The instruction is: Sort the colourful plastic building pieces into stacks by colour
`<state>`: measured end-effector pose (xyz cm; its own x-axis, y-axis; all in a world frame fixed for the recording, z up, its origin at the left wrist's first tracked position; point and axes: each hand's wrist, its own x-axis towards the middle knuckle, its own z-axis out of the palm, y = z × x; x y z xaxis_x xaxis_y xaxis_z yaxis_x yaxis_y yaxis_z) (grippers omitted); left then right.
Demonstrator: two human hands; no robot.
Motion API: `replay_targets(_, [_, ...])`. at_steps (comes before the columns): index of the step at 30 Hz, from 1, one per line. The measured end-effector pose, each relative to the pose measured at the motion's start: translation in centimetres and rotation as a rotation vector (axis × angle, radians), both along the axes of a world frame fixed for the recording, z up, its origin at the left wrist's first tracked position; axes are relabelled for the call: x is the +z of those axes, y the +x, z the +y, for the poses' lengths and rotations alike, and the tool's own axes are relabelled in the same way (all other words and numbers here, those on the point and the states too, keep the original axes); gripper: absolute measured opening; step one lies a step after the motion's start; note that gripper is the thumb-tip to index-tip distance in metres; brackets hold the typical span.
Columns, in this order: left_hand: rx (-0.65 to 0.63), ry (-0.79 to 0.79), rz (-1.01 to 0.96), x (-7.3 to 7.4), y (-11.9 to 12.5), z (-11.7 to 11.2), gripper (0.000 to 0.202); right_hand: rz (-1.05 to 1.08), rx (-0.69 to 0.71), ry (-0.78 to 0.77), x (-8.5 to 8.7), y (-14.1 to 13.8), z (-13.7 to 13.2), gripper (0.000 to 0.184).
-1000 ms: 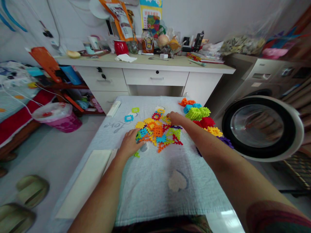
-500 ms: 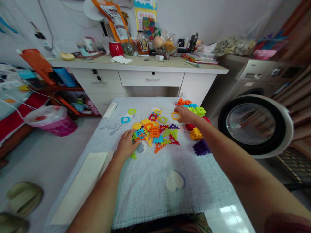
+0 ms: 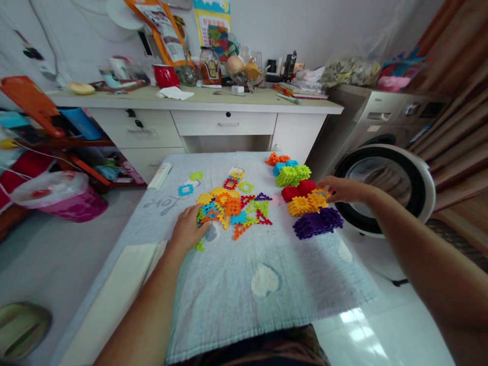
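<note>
A heap of loose flat plastic tiles in mixed colours (image 3: 232, 206) lies on a pale blue towel (image 3: 244, 264) over a low table. My left hand (image 3: 187, 231) rests at the heap's left edge, fingers curled on the tiles there. Along the towel's right side stand sorted stacks: orange (image 3: 276, 158), blue (image 3: 284, 166), green (image 3: 292, 176), red (image 3: 298, 190), yellow (image 3: 305, 204) and purple (image 3: 317, 223). My right hand (image 3: 340, 189) is at the yellow stack's far side, fingers pinched on a yellow tile (image 3: 322, 193) against the stack.
A white desk (image 3: 198, 119) crowded with jars, a red mug and books stands behind the table. A washing machine with its round door (image 3: 385, 190) is close on the right. A pink bin (image 3: 57, 195) sits on the floor at the left. A white remote (image 3: 160, 176) lies on the towel's left edge.
My right hand has carried a yellow tile from the heap's far side rightward to the yellow stack. The view has swung right. My left hand stays at the heap.
</note>
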<state>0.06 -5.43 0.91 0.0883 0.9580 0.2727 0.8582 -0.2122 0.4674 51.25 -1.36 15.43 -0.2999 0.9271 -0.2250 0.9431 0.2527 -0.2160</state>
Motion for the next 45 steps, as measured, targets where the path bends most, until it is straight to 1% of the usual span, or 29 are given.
replay_targets(7, [0.002,-0.009,-0.014,-0.1,-0.1,0.0,0.055,-0.001,0.01,0.005,-1.0,0.1,0.2,0.048])
replay_targets(12, [0.009,-0.01,-0.011,-0.1,-0.1,0.0,0.054,-0.027,0.012,0.01,-1.5,0.2,0.1,0.048])
replay_targets(18, [0.003,-0.009,-0.019,0.0,-0.1,0.0,0.055,-0.035,-0.016,-0.011,-1.6,0.0,0.0,0.05])
replay_targets(21, [0.011,-0.012,-0.025,-0.1,-0.1,0.0,0.056,-0.059,0.009,-0.018,-1.6,0.2,0.0,0.048])
replay_targets(24, [0.013,-0.003,-0.031,-0.3,-0.1,0.0,0.057,-0.091,0.035,0.019,-1.1,-0.1,0.0,0.047])
replay_targets(26, [0.014,-0.002,-0.034,-0.3,-0.1,0.0,0.058,-0.094,0.025,0.076,-0.2,-1.1,-0.3,0.047])
replay_targets(28, [0.012,-0.01,-0.032,-0.3,-0.1,0.0,0.058,-0.09,0.013,0.145,1.0,-3.1,-0.8,0.046])
replay_targets(31, [0.009,-0.022,-0.032,-0.3,-0.2,0.0,0.06,-0.059,0.071,0.21,2.4,-7.6,-1.8,0.043])
replay_targets(33, [0.006,-0.026,-0.032,-0.3,-0.2,0.0,0.062,-0.031,0.146,0.208,2.6,-11.1,-2.6,0.039])
replay_targets(35, [0.005,-0.031,-0.028,-0.4,-0.2,0.0,0.065,-0.021,0.187,0.179,1.9,-14.5,-3.2,0.037])
replay_targets(36, [0.005,-0.032,-0.025,-0.3,-0.2,0.0,0.065,-0.026,0.198,0.158,1.3,-15.9,-3.5,0.036])
replay_targets(38, [0.012,-0.032,-0.025,-0.3,-0.2,0.0,0.064,-0.058,0.177,0.118,-0.4,-18.3,-3.8,0.036])
replay_targets(40, [0.024,-0.026,-0.028,-0.2,-0.2,-0.1,0.062,-0.11,0.1,0.095,-2.4,-19.8,-4.0,0.035])
replay_targets(42, [0.034,-0.024,-0.024,0.0,-0.1,-0.2,0.061,-0.144,-0.017,0.097,-4.3,-20.7,-3.9,0.035])
replay_targets(45, [0.037,-0.034,-0.002,0.2,-0.1,-0.2,0.059,-0.106,-0.177,0.111,-6.4,-21.3,-3.8,0.039])
